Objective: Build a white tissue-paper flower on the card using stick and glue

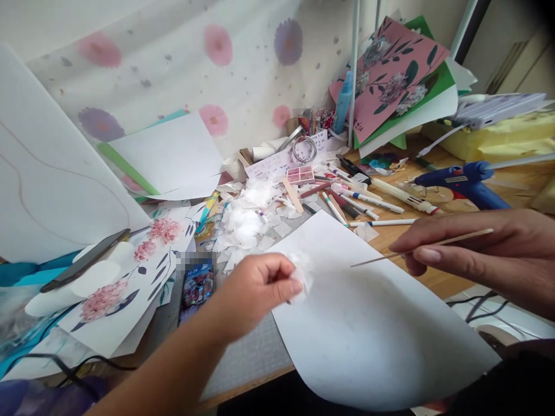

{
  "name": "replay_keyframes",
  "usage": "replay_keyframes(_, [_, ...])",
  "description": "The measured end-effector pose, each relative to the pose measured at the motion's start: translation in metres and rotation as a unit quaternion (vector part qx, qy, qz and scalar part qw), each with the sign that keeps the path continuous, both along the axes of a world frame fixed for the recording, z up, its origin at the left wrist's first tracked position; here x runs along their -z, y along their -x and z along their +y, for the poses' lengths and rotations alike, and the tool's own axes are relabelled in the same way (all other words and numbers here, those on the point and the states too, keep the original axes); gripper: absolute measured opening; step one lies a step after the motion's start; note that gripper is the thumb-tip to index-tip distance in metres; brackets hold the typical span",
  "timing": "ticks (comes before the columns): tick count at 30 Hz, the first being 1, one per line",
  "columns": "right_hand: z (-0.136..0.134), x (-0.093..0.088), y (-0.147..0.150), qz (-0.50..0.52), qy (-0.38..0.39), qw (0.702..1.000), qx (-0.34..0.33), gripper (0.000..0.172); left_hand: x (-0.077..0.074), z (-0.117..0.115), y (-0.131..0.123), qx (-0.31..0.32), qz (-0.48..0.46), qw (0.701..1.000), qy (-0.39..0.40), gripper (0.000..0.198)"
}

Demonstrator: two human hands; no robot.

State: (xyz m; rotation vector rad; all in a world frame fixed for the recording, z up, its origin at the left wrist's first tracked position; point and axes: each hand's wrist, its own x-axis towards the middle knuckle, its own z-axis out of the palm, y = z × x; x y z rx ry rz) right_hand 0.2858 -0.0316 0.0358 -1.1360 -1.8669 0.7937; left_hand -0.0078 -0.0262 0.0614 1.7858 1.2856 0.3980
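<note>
Pinched between the thumb and fingers of my left hand [264, 283] is a crumpled, thin white paper piece [304, 271]. My right hand [485, 248] grips a thin wooden stick [459, 237] between thumb and fingers, its narrow end pointing left toward the paper piece but apart from it. Under both hands lies a large white sheet [368, 341], its near part sticking out past the table edge. Behind my left hand a heap of white paper bits [247, 216] covers the table.
A phone [197, 286] lies left of my left hand, near a sheet with pink flowers [104, 300]. Pens and markers [338, 199] are scattered at the back. A blue glue gun [468, 179] stands at the right, before a yellow block [498, 136]. Cables [481, 303] hang below.
</note>
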Motion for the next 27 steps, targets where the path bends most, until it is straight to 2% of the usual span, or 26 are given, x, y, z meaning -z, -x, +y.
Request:
replay_keyframes(3, [-0.008, 0.003, 0.018, 0.037, 0.009, 0.998, -0.051, 0.017, 0.026, -0.013, -0.003, -0.019, -0.015, 0.999, 0.032, 0.014])
replay_keyframes(5, [-0.016, 0.008, 0.031, 0.039, 0.006, 0.996, -0.08, 0.012, 0.041, -0.015, -0.003, -0.022, 0.018, 0.999, 0.024, 0.008])
replay_keyframes(7, [-0.024, 0.014, 0.044, 0.017, 0.002, 0.993, -0.117, 0.012, 0.049, -0.015, -0.001, -0.013, 0.064, 0.998, -0.007, 0.007])
replay_keyframes(10, [-0.034, 0.021, 0.057, -0.026, -0.026, 0.987, -0.158, 0.023, 0.051, -0.013, 0.003, 0.024, 0.111, 0.99, -0.082, 0.007])
replay_keyframes(15, [-0.037, 0.023, 0.069, -0.093, -0.095, 0.978, -0.16, 0.019, 0.049, -0.009, 0.01, 0.093, 0.094, 0.972, -0.192, 0.015])
replay_keyframes(20, [-0.035, 0.024, 0.079, -0.143, -0.165, 0.962, -0.163, 0.02, 0.056, -0.006, 0.016, 0.078, 0.084, 0.963, -0.245, 0.018])
replay_keyframes(22, [-0.035, 0.025, 0.083, -0.178, -0.181, 0.952, -0.171, 0.022, 0.058, -0.006, 0.017, 0.076, 0.083, 0.962, -0.25, 0.018])
replay_keyframes(27, [-0.036, 0.031, 0.091, -0.267, -0.265, 0.916, -0.142, 0.022, 0.061, -0.004, 0.017, 0.07, 0.083, 0.962, -0.251, 0.018])
